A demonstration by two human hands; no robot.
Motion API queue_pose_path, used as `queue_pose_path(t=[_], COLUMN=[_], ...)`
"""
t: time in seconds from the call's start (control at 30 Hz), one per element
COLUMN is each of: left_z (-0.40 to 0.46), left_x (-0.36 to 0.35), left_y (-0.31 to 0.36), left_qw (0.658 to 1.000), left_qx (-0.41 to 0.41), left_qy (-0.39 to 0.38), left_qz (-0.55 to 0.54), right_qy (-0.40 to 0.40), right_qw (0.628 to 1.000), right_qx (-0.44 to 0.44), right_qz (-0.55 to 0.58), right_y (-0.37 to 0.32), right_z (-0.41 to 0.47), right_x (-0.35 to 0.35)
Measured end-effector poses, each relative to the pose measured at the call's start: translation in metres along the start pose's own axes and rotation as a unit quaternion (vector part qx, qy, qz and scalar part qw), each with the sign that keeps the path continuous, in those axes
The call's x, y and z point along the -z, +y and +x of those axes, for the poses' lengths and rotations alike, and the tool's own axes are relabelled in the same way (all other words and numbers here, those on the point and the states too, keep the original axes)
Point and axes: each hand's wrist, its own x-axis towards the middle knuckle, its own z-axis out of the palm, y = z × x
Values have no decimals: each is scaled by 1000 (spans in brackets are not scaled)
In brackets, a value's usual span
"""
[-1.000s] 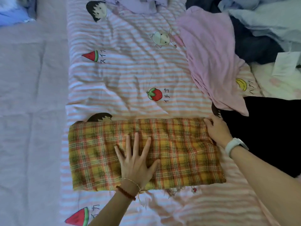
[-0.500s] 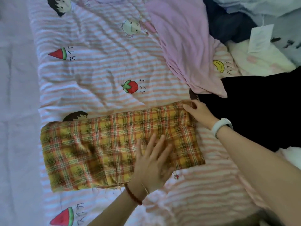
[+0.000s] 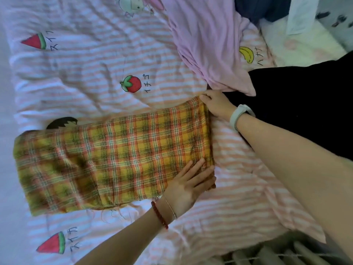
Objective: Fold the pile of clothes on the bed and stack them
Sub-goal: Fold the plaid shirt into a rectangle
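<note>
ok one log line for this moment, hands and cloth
left hand: flat on plaid cloth, near right corner | right hand: pinching far right corner | cloth: long strip on striped bedding

Readable text from my remote view, all printed on the striped bedsheet: katakana "イチゴ" beside the strawberry print; "バナナ" beside the banana print; "スイカ" beside each watermelon slice, upper left and lower left. Dark marks on the grey fabric at top right: illegible.
</note>
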Motion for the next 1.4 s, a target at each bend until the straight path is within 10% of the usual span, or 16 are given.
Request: queue_pose_path(t=[0.3, 0.4, 0.53, 0.87, 1.03, 1.13, 1.3, 1.4], left_z=[0, -11, -14, -24, -34, -63, -143, -183], left_x=[3, 10, 16, 1, 51, 99, 171, 192], left_y=[12, 2, -17, -35, -38, -51, -93, -120], left_qw=[996, 995, 944, 917, 916, 824, 492, 389], left_qx=[-35, 92, 274, 313, 364, 462, 565, 572], left_qy=[-74, -20, -129, -242, -88, 76, 245, 279], left_qz=[26, 37, 130, 53, -142, -319, -616, -666], right_qy=[46, 5, -50, -105, -74, -68, -132, -204], right_qw=[983, 963, 961, 956, 970, 966, 961, 958], right_qx=[-73, -74, -98, -45, 30, 68, 127, 112], right_qz=[162, 260, 252, 271, 228, 242, 205, 166], right_y=[11, 21, 29, 5, -46, -104, -206, -248], right_z=[-20, -46, -76, -110, -128, -139, -145, -140], right_x=[-12, -15, -25, -25, -14, -19, -97, -167])
